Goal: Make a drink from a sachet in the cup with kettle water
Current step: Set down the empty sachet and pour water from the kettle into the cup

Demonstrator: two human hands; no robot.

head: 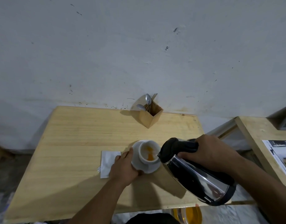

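Observation:
A white cup (pixel 143 156) stands on a white saucer (pixel 153 168) in the middle of the wooden table (pixel 74 143). Orange powder, partly wet, lies inside the cup. My right hand (pixel 210 152) grips the black handle of a steel kettle (pixel 198 177), which is tilted with its spout at the cup's right rim. My left hand (pixel 124 167) holds the saucer's left edge. A flat white sachet (pixel 107 164) lies on the table just left of that hand, partly under it.
A wooden holder (pixel 151 114) with spoons and forks stands at the table's far edge by the wall. A second wooden table (pixel 258 135) with printed papers (pixel 281 156) is at the right. A yellow object (pixel 187 215) sits below the near table edge.

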